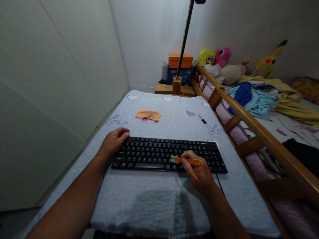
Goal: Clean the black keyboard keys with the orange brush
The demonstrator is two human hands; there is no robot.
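Note:
A black keyboard (159, 153) lies across a grey-blue quilted surface (159, 199). My left hand (113, 142) rests curled on the keyboard's left end, fingers gripping its top corner. My right hand (198, 171) is closed around a small orange-handled brush (188, 161). The brush's pale bristles touch the keys near the middle of the lower rows.
An orange cloth (149, 115) lies beyond the keyboard. A small black tool (204, 121) sits at the far right. A wooden bed rail (251, 122) runs along the right edge, with clothes and plush toys (224, 61) behind. A dark pole (184, 36) rises from a wooden block.

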